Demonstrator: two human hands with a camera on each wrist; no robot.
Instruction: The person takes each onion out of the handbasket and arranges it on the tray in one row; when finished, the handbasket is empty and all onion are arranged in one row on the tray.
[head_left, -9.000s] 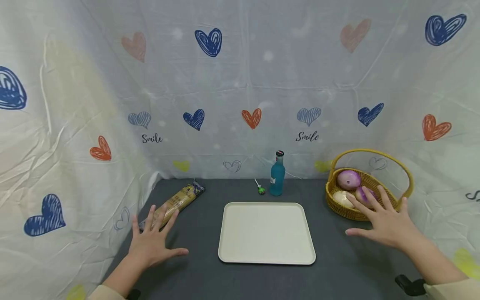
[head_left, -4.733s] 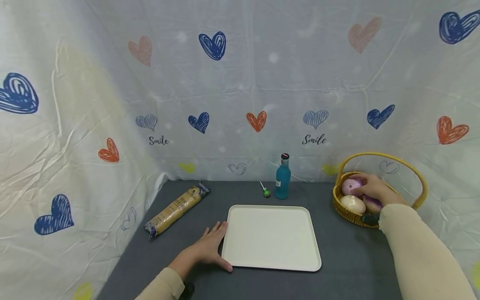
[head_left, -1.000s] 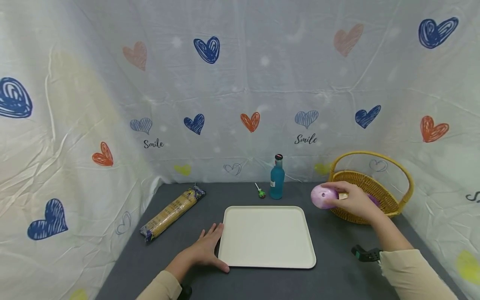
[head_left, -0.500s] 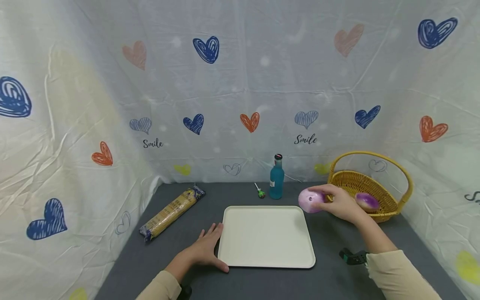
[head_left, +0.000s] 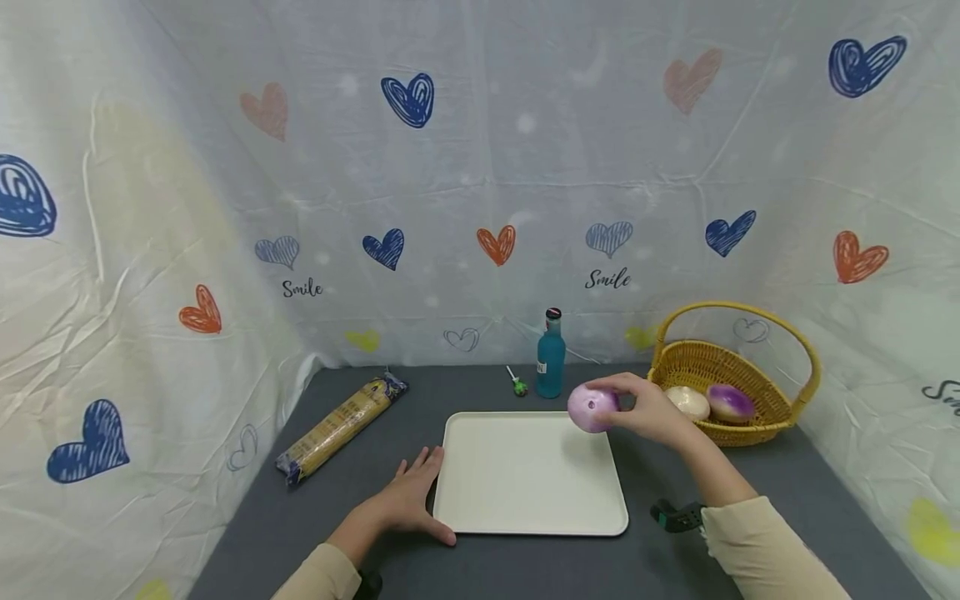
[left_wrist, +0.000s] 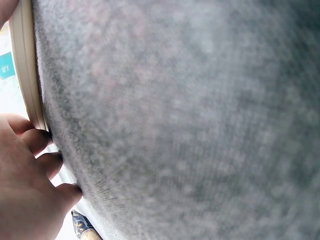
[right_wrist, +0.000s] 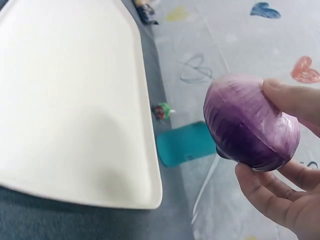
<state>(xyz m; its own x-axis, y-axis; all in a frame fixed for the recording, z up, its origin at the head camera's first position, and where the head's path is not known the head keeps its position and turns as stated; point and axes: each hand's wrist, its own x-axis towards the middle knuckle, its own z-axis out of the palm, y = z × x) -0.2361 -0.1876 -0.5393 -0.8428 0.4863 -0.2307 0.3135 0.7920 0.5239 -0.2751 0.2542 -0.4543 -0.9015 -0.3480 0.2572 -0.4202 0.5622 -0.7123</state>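
In the head view my right hand [head_left: 654, 412] holds a purple onion [head_left: 590, 407] between thumb and fingers, above the back right corner of a cream rectangular tray [head_left: 528, 479]. Up close in the right wrist view, the onion [right_wrist: 245, 125] is shiny, dark purple at one end and paler at the other. My left hand [head_left: 408, 498] rests at the tray's left edge with its thumb spread toward the front corner. The left wrist view shows the fingertips of this hand [left_wrist: 30, 175] down by the tray's rim [left_wrist: 27, 65].
A yellow wicker basket [head_left: 750, 429] on the right holds a white onion [head_left: 687, 402] and another purple onion [head_left: 730, 402]. Behind the tray are a blue bottle [head_left: 551, 362] and a green lollipop [head_left: 519, 387]. A yellow packet of noodles [head_left: 341, 427] lies at left on the grey table.
Earlier, my right hand took the purple onion out of the basket. It has since carried it left to the tray's corner. My left hand came to the tray's edge and has stayed there.
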